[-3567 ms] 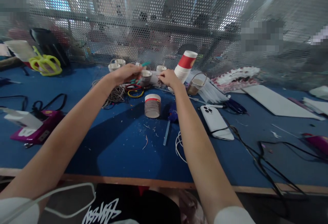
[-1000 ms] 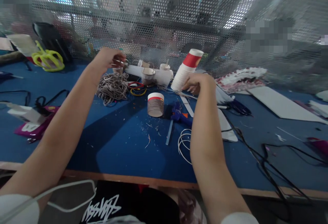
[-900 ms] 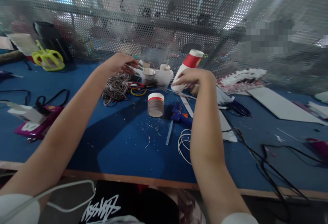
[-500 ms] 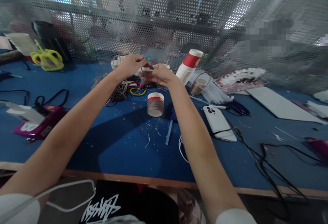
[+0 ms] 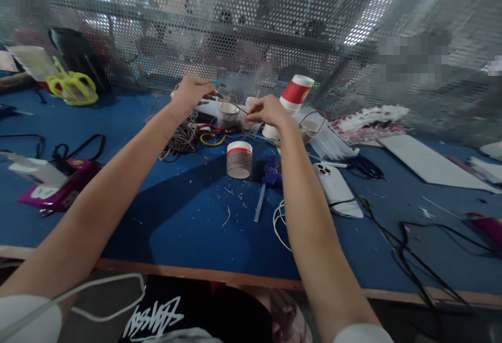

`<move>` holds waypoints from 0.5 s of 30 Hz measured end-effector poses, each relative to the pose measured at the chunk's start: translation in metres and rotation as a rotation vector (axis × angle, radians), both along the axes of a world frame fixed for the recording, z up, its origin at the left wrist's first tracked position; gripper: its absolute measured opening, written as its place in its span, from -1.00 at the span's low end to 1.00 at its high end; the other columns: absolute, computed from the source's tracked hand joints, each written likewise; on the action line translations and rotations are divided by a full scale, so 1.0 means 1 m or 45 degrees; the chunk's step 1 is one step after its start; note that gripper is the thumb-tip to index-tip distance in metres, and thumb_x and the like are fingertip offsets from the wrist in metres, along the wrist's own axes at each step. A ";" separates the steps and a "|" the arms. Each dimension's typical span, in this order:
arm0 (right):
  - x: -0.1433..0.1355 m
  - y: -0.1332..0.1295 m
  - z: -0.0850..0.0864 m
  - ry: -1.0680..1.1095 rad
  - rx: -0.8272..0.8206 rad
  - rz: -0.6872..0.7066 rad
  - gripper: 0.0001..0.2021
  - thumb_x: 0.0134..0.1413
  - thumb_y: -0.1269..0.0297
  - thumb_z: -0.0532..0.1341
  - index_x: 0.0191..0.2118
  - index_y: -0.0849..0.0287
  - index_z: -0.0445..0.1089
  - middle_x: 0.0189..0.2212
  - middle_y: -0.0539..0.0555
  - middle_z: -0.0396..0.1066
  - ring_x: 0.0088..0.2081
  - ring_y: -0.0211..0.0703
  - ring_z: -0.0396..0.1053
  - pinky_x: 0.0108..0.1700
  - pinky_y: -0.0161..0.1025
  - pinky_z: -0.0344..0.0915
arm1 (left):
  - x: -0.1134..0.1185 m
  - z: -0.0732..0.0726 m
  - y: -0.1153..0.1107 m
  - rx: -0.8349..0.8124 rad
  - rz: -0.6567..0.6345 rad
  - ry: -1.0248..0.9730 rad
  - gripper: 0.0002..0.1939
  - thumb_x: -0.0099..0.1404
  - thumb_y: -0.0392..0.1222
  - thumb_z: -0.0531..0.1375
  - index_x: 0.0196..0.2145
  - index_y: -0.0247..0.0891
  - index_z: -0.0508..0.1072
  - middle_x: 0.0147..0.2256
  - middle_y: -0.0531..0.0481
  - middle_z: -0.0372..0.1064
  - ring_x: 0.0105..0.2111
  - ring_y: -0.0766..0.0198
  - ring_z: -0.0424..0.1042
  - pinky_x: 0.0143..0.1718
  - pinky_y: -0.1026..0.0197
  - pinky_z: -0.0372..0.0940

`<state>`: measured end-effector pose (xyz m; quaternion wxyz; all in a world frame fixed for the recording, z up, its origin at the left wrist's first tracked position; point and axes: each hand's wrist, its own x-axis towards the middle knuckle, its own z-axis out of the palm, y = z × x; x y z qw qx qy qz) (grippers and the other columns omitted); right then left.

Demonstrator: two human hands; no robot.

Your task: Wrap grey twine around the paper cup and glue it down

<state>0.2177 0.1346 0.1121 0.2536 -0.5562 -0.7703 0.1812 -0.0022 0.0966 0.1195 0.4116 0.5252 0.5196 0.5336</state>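
Note:
My left hand (image 5: 193,92) is closed at the back of the table, with a small teal piece (image 5: 218,83) at its fingertips whose kind I cannot make out. From there a thin cord (image 5: 235,105) runs slantwise down to my right hand (image 5: 269,111), whose fingers pinch its other end. Behind the cord stands a small pale cup-shaped basket (image 5: 228,116). Nearer to me, a paper cup (image 5: 239,161) with a red band and grey-brown cord wound round it stands on the blue table. A tangle of grey-brown cord (image 5: 178,141) lies under my left forearm.
Right of the wrapped cup lies a blue glue gun (image 5: 271,174) with a clear glue stick (image 5: 259,204). Stacked paper cups (image 5: 297,92) lean behind my right hand. A white phone (image 5: 338,190) and black cables lie rightward; a purple power strip (image 5: 65,186) is at left.
My hands, close together before, have moved apart: the left slightly leftward and up, the right to the right. The cord is now stretched between them, and the small basket behind shows.

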 end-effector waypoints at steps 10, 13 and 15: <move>0.024 0.000 0.002 -0.108 0.081 -0.131 -0.87 -0.04 0.51 0.31 -0.52 0.21 0.44 -0.56 0.05 0.47 -0.32 -0.05 0.55 -0.12 -0.09 0.49 | -0.007 0.002 -0.002 -0.042 -0.093 -0.176 -0.77 0.35 -0.28 0.09 -0.49 -0.25 0.36 -0.38 0.04 0.40 -0.28 0.35 0.30 -0.12 0.21 0.27; 0.016 -0.005 0.008 -0.082 0.072 -0.047 -0.90 -0.04 0.49 0.32 -0.49 0.20 0.45 -0.50 0.08 0.51 -0.33 -0.08 0.54 -0.14 -0.14 0.48 | 0.006 -0.005 0.000 -0.001 -0.099 -0.028 -0.85 0.31 -0.33 0.16 -0.45 -0.30 0.38 -0.33 0.02 0.41 -0.23 0.32 0.32 -0.09 0.18 0.23; 0.005 -0.009 0.011 -0.072 0.106 0.040 -0.91 -0.05 0.48 0.32 -0.47 0.19 0.45 -0.45 0.09 0.52 -0.29 -0.07 0.53 -0.11 -0.14 0.45 | 0.018 -0.011 0.002 0.019 -0.123 0.051 -0.95 0.23 -0.40 0.23 -0.34 -0.33 0.42 -0.28 0.01 0.43 -0.18 0.31 0.35 -0.06 0.21 0.23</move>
